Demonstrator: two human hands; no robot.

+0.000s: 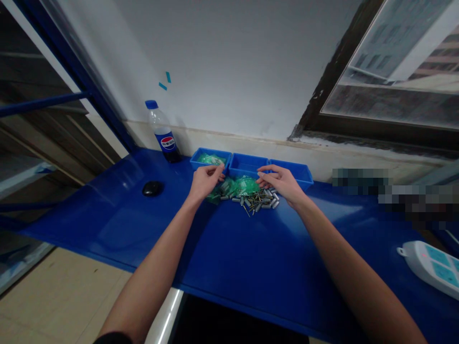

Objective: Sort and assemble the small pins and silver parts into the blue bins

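My left hand [208,179] hovers at the front of the left blue bin [193,164], which holds small green plastic packets [211,159]. Its fingers are loosely bent and a little apart, with nothing visible in them. Over the right side of a pile, my right hand [281,180] is open, fingers curved and spread. Between the hands lie more green packets [246,185], several small grey metal cylinders [266,206] and thin brass-coloured screws or pins [255,198]. The middle blue bin [249,165] and right blue bin [296,173] stand behind them.
A cola bottle [165,136] stands at the back left by the wall. A black computer mouse [152,188] lies on the blue table [229,258]. At the right edge is a white power strip [430,267]. Blurred-out items sit at the back right.
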